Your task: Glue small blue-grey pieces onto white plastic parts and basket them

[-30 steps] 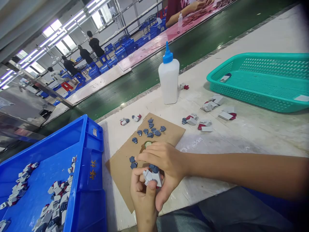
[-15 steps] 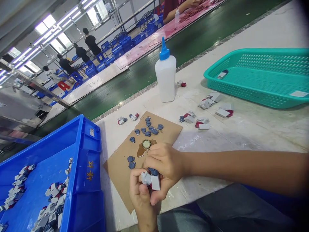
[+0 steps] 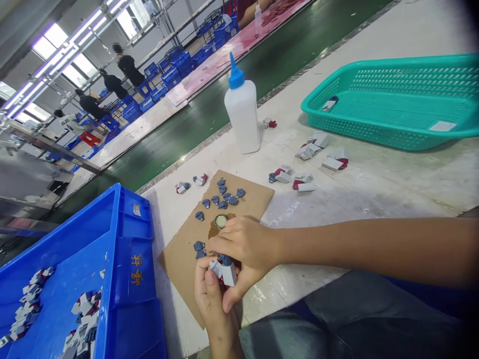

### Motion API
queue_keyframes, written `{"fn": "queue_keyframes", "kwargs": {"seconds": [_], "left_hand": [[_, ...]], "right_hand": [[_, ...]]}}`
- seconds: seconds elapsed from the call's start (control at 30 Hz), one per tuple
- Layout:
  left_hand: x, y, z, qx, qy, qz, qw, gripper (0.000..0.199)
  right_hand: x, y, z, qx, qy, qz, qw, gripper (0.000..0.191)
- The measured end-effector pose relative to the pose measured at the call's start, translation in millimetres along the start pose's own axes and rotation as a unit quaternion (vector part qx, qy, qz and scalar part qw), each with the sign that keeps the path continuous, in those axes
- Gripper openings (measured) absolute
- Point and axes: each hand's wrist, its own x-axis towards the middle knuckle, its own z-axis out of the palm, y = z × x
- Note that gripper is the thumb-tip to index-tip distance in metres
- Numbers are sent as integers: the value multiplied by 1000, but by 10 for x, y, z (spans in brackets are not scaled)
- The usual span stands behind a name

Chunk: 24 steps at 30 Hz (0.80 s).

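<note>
Both my hands meet over the lower part of a cardboard sheet [image 3: 179, 269]. Between them is a small plastic figure part [image 3: 229, 274] in white-grey, dark blue and red. My left hand [image 3: 213, 294] grips it from below, thumb against a grey piece. My right hand [image 3: 243, 244] closes around its other side, thumb low and fingers over the top. Several dark blue ribbed pieces [image 3: 222, 204] lie on the cardboard. A bottle cap [image 3: 221, 221] with a pale inside sits on a brown patch there, partly hidden by my right fingers.
At left stands a blue crate [image 3: 127, 294] with assembled figure parts inside. A white glue bottle [image 3: 242, 117] with blue nozzle stands behind the cardboard. Grey-and-red parts [image 3: 303, 187] lie to the right, before a green basket [image 3: 359, 132]. Beyond runs a green conveyor [image 3: 202, 127]; people work farther off.
The whole view has shifted, so the table things appear slightly farther left. Both hands keep hold of the figure part, with little change in their grip.
</note>
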Motion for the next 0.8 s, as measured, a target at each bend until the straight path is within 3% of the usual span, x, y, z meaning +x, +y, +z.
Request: {"fn": "queue_keyframes", "kwargs": {"seconds": [0.13,0.3,0.43,0.8], "left_hand": [[-47,12,4,38,-17,8,999,28],[-29,9,16,44,-6,15,999,29],[6,-2,13,29,5,13,1000,30],[10,-5,30,7,-4,-4,1000,26]], "right_hand": [[11,-9,-23,42,-25,10,999,78],[21,-23,-22,-37,10,-47,998,67],[12,-5,-17,-95,-2,-50,994,66],[21,64,-12,-101,32,-71,992,66]]}}
